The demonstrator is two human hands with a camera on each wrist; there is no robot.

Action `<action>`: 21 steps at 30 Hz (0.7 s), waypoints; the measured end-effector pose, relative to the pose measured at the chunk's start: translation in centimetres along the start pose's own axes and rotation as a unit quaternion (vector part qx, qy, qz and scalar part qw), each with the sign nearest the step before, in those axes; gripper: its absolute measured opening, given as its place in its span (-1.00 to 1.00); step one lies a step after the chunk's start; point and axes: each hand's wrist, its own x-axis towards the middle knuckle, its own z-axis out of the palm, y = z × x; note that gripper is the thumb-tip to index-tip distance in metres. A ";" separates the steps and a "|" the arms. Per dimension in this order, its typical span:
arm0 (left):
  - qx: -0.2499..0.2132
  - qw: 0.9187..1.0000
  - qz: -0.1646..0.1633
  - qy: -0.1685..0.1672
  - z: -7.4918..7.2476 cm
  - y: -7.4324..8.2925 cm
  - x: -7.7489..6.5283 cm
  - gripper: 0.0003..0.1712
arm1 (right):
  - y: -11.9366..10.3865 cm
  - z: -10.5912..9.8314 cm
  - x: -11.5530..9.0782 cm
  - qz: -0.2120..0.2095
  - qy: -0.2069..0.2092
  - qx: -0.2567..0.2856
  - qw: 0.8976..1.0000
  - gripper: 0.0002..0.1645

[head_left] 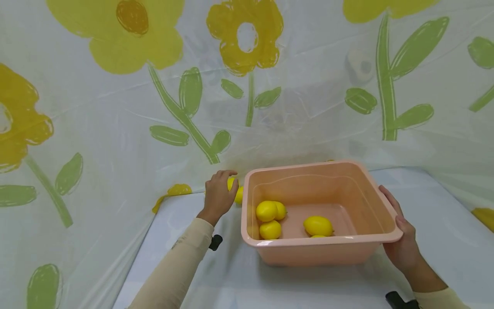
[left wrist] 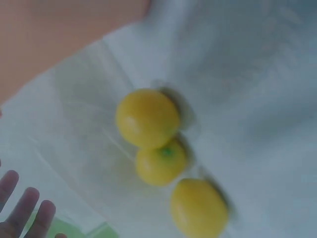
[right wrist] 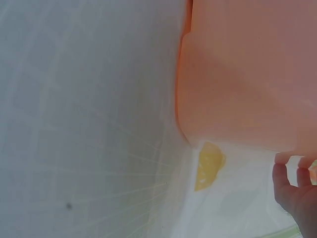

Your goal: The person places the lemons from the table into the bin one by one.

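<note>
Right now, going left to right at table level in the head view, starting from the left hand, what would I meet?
Left hand, outside lemons, left rim of the pink tub, three clustered lemons inside, another lemon inside, right hand.

Three yellow lemons (left wrist: 161, 166) on white bench (left wrist: 267, 163); upper two touching. Left hand (left wrist: 24, 213) lower left, fingers apart.

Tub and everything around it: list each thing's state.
Tub, open-topped, part-filled; whether lifted, unclear.
Inner lemons, whole, loose in the tub.
Outer lemons, whole, lying outside the tub.
Left grip, fingers extended, no lemon seen held.
Right grip, holding the tub's right side.
Sheet, hung up, creased.
</note>
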 end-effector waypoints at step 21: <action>0.107 0.978 -0.037 -0.177 5.2 -2.0 -0.2 -0.30 | 0.2 0.0 0.0 -0.001 0.003 0.007 1.000 -0.31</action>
